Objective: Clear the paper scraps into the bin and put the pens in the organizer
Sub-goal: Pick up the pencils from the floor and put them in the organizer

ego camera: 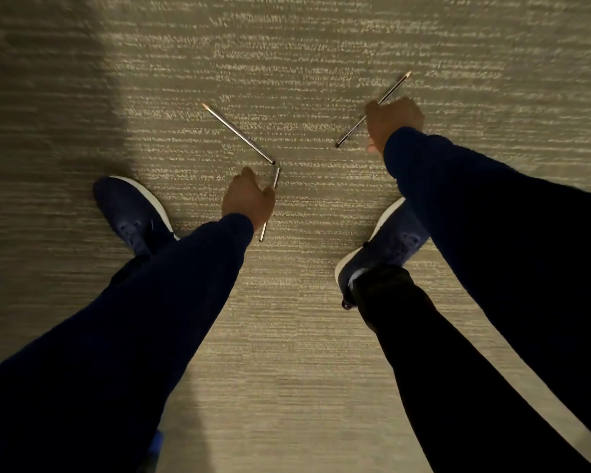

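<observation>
Three pens are showing on the carpet (304, 302) here. The right hand (393, 122) is curling around one pen (391, 90), fingers closed on its middle, with both ends sticking out past the fist. The left hand (248, 198) is gripping a second pen (269, 208) that's poking out above and below the knuckles. The third pen (238, 133) is lying loose on the floor, its near end just beside the tip of the left hand's pen. Both arms are wearing dark sleeves, and two navy sneakers (130, 216) are standing on either side.
</observation>
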